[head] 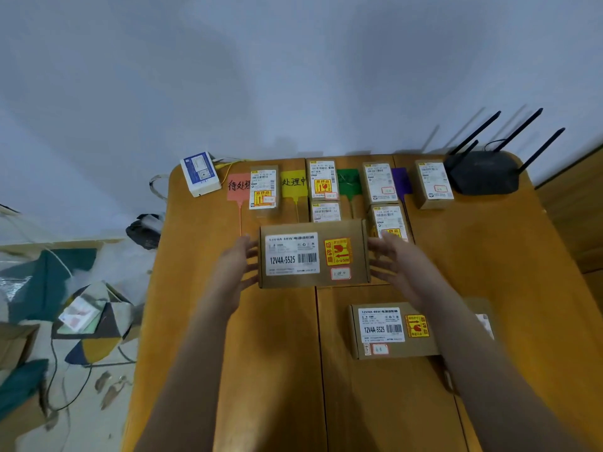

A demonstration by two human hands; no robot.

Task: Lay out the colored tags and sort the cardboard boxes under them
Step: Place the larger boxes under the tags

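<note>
Four coloured tags lie in a row at the table's far end: a salmon tag (235, 186), a yellow tag (293, 183), a green tag (349, 179) and a purple tag (401, 181). Small cardboard boxes sit by them: one (264, 189) beside the salmon tag, two (323, 179) (326, 211) right of the yellow, two (378, 183) (390, 221) right of the green, one (434, 183) right of the purple. A large cardboard box (313, 256) is pressed between my left hand (236, 260) and my right hand (395, 263), in front of the rows. A second large box (391, 331) lies nearer me.
A black router (483, 171) with antennas stands at the far right corner of the wooden table (509, 262). A white and blue device (199, 173) with a yellow cable sits at the far left corner. Another box (483, 316) shows behind my right arm. Clutter covers the floor at left.
</note>
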